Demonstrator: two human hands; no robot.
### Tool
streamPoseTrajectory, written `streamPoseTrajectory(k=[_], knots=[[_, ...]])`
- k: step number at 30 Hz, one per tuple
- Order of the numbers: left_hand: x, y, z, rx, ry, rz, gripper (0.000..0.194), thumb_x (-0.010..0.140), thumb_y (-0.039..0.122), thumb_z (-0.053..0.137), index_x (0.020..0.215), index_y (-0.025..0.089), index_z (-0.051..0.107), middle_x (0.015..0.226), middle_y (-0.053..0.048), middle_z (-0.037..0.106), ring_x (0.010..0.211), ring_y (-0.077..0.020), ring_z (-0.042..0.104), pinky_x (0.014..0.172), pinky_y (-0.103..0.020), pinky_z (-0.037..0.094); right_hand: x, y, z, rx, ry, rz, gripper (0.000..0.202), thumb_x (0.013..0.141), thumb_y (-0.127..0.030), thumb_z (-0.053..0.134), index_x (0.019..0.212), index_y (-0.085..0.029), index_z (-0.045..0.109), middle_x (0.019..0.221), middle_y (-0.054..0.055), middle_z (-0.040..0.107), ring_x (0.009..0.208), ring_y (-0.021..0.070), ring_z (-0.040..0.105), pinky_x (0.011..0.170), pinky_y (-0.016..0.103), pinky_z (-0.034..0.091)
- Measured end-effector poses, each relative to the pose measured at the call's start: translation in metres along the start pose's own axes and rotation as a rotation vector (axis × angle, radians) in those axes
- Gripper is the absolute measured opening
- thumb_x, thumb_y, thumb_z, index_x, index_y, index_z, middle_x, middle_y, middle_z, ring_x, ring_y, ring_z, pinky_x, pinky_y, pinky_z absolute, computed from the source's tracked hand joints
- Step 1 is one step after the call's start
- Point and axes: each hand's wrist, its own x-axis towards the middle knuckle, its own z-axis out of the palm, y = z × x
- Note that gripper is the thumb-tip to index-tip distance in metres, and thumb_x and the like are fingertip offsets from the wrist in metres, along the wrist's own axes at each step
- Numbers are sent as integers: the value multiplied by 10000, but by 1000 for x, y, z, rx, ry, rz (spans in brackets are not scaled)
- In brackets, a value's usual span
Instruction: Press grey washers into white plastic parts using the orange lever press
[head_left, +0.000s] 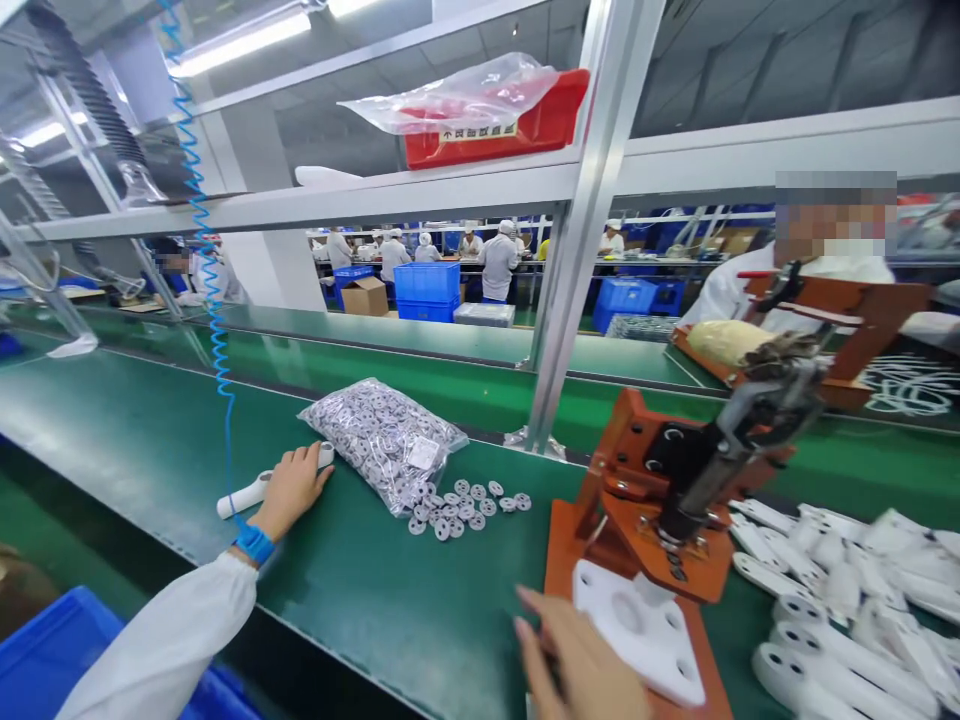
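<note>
On the left side of the green bench, my left hand (292,490) is closed over a long white plastic part (244,498) with a ring-shaped end. A blue wrist strap (255,543) with a coiled cord circles that wrist. My right hand (589,665), slightly blurred, is at the bottom edge beside the orange toggle press (630,490). Its fingers are apart, and I see nothing held in them. A white fixture block (637,630) sits on the press base. Between my hands lie small grey round pieces (465,508), spilling beside a clear bag (375,430) full of them.
White plastic parts (847,590) are heaped right of the press. An aluminium post (577,240) rises behind the bench, and a red bin (495,125) stands on the shelf. A blue crate (75,640) is below at left. A co-worker (735,280) sits opposite.
</note>
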Motion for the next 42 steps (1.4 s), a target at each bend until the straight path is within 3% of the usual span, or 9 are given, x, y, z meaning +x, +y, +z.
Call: streamPoseTrajectory(k=[3, 6, 10, 14, 17, 21, 25, 31, 42], knots=[[3, 1, -2, 16, -17, 20, 345, 1009, 324, 430, 1236, 99, 559, 1107, -138, 635, 991, -272, 623, 904, -442, 488, 49, -27, 50, -80, -175, 29, 259, 958, -180, 486, 1152, -225, 651, 1014, 74, 731, 839, 240, 717, 656, 320, 591], [3, 1, -8, -8, -18, 31, 377, 1007, 317, 317, 1160, 87, 573, 1075, -171, 612, 903, -311, 633, 829, -447, 499, 76, -37, 93, -212, -171, 38, 263, 848, -77, 545, 1060, -200, 641, 996, 108, 700, 816, 281, 699, 592, 344, 560], [-5, 1, -21, -96, 26, 6, 430, 979, 360, 284, 1193, 84, 535, 1120, -206, 581, 960, -361, 642, 857, -474, 510, 80, -33, 112, -233, -157, 26, 231, 856, -22, 509, 971, -198, 604, 961, 116, 672, 818, 272, 678, 641, 342, 561], [-33, 12, -35, -293, 32, -15, 529, 955, 519, 338, 1267, 119, 489, 1179, -179, 622, 1069, -335, 649, 924, -436, 530, 76, -46, 88, -200, -182, 0, 249, 833, 5, 493, 920, -210, 584, 918, 72, 657, 819, 249, 664, 716, 348, 581], [-65, 38, -44, -711, -84, -219, 740, 858, 703, 442, 1395, 194, 459, 1218, -145, 664, 1117, -340, 666, 947, -462, 550, 63, -54, 46, -26, -117, 44, 212, 873, -43, 461, 925, -218, 569, 901, 50, 630, 805, 220, 666, 705, 325, 586], [-111, 103, -53, -1235, -354, -360, 922, 694, 837, 611, 1423, 285, 498, 1337, -88, 661, 1184, -341, 639, 960, -395, 557, 19, -28, -22, 50, 86, 261, 141, 971, -183, 478, 979, -222, 613, 872, 29, 617, 631, 128, 660, 599, 205, 563], [-146, 176, -58, -1481, -604, -303, 882, 761, 800, 604, 1462, 285, 452, 1204, -77, 725, 830, -254, 696, 776, -335, 574, -16, 23, -65, -290, 73, 427, 224, 995, -339, 515, 1048, -205, 686, 932, 67, 656, 575, 138, 654, 522, 234, 534], [-170, 233, -62, -1647, -832, -226, 856, 799, 765, 618, 1471, 269, 434, 1317, -111, 669, 1062, -259, 668, 927, -332, 542, 0, 48, -51, -524, 67, 456, 328, 1035, -375, 358, 1015, -182, 623, 828, 90, 676, 740, 263, 674, 604, 344, 524], [-170, 249, -70, -1656, -901, -177, 834, 828, 737, 608, 1481, 263, 398, 1352, -115, 638, 1236, -293, 603, 981, -338, 516, 7, 41, -47, -351, -26, 494, 272, 983, -308, 518, 1031, -195, 761, 1029, 130, 676, 915, 285, 637, 787, 412, 543]])
